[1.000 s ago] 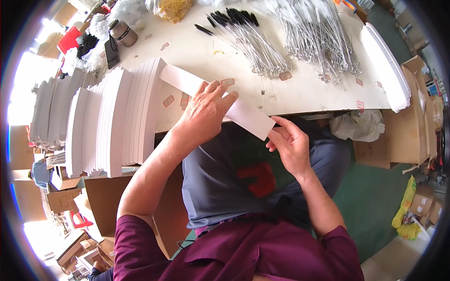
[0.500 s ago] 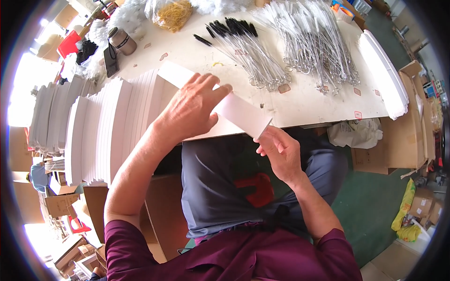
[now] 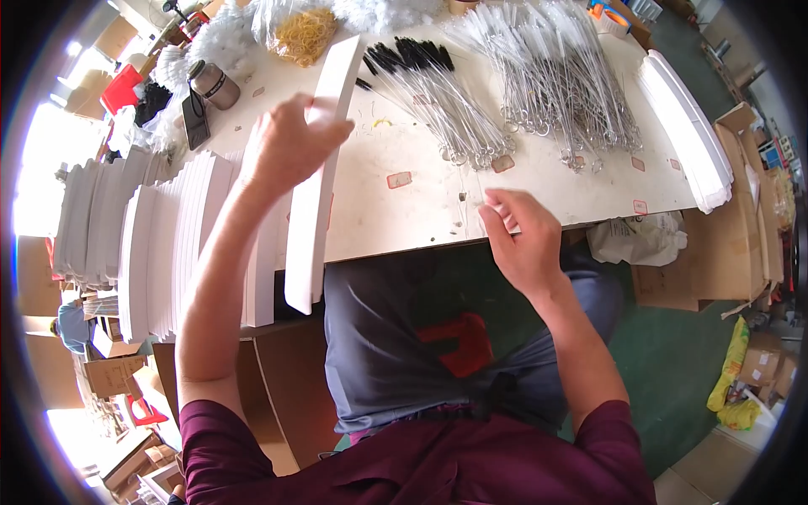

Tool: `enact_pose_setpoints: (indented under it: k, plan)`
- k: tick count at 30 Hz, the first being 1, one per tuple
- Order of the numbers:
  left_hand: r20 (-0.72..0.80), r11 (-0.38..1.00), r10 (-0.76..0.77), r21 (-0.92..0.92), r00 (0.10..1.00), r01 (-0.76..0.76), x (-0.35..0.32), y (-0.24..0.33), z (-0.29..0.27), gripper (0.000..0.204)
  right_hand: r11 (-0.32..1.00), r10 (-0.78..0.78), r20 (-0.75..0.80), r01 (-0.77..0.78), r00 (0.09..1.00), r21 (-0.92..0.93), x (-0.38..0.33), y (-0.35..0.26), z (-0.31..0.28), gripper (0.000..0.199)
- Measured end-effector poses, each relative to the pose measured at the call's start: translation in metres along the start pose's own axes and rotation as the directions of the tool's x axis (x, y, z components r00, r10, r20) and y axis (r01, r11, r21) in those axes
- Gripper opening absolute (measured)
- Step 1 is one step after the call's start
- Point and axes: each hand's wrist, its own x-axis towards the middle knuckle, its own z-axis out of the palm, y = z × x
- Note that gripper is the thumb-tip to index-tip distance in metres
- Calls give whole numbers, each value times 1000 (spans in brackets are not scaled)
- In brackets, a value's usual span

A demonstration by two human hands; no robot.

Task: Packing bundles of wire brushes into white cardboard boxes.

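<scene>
My left hand [image 3: 290, 143] is closed around a long, narrow white cardboard box [image 3: 316, 210], its fingers slightly blurred by motion. The box stands on edge over the table's front left, one end jutting past the near edge. Beside it on the left are rows of similar white boxes [image 3: 172, 244]. Over the table's front edge, my right hand [image 3: 526, 240] is loosely curled, its thumb apart from the fingers and nothing visible in it. Beyond lie a bundle of black-tipped wire brushes [image 3: 446, 109] and a larger pile of white-bristled wire brushes [image 3: 564, 84], looped ends toward me.
More flat white boxes [image 3: 686, 135] lie along the right table edge. At the back left are a metal flask [image 3: 214, 84], a dark phone [image 3: 195, 122] and a bag of yellow rubber bands [image 3: 305, 38]. A tape roll [image 3: 610, 18] sits back right. An open cardboard carton [image 3: 715, 244] stands right.
My left hand has swung left with the white box, turning it from a slant across the table to nearly upright in view. My right hand has let go of its near end.
</scene>
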Motion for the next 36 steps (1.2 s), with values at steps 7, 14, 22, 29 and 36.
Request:
enact_pose_setpoints:
  k: [7, 14, 22, 29, 36]
  plan:
    - [-43, 938, -162, 302, 986, 167, -13, -32, 45, 76, 934, -168, 117, 196, 979, -298, 58, 20, 25, 25]
    - [23, 905, -130, 412, 991, 110, -23, -1, 48, 65, 877, -298, 157, 335, 941, -345, 64, 35, 36, 12]
    - [164, 981, 93, -185, 982, -62, -16, 35, 101, 32, 885, -324, 197, 370, 925, -283, 63, 29, 43, 6]
    - [183, 992, -11, -118, 983, 34, -1, 54, 125, 29, 964, -244, 34, 247, 969, -102, 61, 37, 43, 9]
    - [262, 972, -50, -209, 964, 107, 10, 55, 126, 20, 970, 183, -22, -184, 983, -160, 90, 65, 4, 27]
